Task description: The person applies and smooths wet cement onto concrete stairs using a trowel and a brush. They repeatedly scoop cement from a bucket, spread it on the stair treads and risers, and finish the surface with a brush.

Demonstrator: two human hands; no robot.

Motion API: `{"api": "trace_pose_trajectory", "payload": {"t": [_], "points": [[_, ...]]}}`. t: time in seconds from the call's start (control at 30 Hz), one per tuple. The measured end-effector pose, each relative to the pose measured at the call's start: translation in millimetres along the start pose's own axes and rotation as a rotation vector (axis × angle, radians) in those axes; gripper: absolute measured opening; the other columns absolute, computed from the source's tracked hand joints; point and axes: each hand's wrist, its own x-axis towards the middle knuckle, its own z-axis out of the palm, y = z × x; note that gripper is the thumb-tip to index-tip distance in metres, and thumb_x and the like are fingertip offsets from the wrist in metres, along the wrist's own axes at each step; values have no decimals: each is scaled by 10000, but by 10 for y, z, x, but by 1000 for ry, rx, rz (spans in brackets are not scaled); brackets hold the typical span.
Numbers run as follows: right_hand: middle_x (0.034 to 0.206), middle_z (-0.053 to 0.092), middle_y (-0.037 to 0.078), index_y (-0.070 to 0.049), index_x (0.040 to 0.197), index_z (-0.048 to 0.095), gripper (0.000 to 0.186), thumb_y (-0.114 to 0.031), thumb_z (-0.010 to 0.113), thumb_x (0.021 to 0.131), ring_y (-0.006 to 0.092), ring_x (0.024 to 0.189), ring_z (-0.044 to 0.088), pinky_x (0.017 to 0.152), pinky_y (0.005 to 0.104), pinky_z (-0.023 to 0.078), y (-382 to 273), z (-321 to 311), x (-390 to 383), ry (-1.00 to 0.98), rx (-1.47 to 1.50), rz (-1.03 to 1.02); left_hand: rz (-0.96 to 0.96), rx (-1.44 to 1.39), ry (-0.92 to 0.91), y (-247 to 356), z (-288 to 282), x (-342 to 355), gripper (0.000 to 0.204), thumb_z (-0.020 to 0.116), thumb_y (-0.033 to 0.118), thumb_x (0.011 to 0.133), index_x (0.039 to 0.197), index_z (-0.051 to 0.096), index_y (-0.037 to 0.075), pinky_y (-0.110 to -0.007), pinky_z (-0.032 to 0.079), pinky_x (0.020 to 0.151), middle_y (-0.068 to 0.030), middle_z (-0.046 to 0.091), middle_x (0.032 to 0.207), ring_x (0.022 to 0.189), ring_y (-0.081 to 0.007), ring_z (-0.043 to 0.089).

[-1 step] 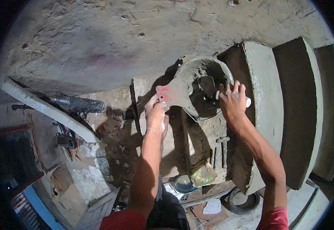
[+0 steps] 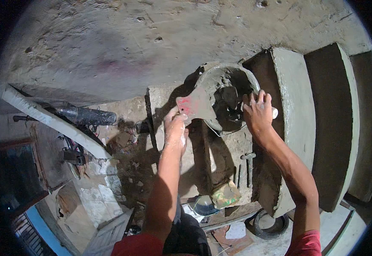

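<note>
My left hand point(image 2: 175, 126) grips a flat grey board point(image 2: 196, 104) with red smears, held over the left side of a mortar-coated bucket point(image 2: 248, 76). My right hand point(image 2: 259, 113) is closed on the pale handle of a trowel point(image 2: 274, 112) at the bucket's right side; the trowel's dark blade is down inside the bucket among the wet grey mortar point(image 2: 227, 99). Just below the bucket, a hammer-like tool point(image 2: 248, 166) and a stained yellowish box point(image 2: 225, 193) lie on a rough surface.
Curved concrete steps point(image 2: 297, 128) rise at the right. A rough plastered wall point(image 2: 160, 38) runs along the top. A leaning white board point(image 2: 55, 121), black cylinder point(image 2: 87, 115) and rubble are at the left. A dark ring point(image 2: 267, 222) and bluish container point(image 2: 207, 205) lie near the bottom.
My left hand and the board have shifted slightly to the right. My right hand and the trowel blade in the bucket have moved slightly.
</note>
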Motion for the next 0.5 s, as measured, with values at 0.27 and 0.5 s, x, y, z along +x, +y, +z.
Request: {"api": "trace_pose_trajectory", "payload": {"t": [0.27, 0.5], "points": [[1418, 563, 95, -255, 1421, 589, 477, -369, 544, 960, 340, 1331, 428, 1034, 562, 332, -43, 159, 86, -20, -127, -98, -135, -176, -178, -277, 131, 220, 496, 604, 32, 832, 1322, 603, -43, -389, 523, 940, -133, 694, 1217, 1096, -248, 671], [1364, 593, 107, -193, 1272, 691, 377, -328, 564, 943, 346, 1305, 448, 1013, 566, 356, -135, 91, -26, -18, 108, -92, -276, -212, -138, -236, 39, 361, 514, 555, -29, 819, 1330, 558, -86, -410, 523, 953, -167, 657, 1238, 1113, -283, 654]]}}
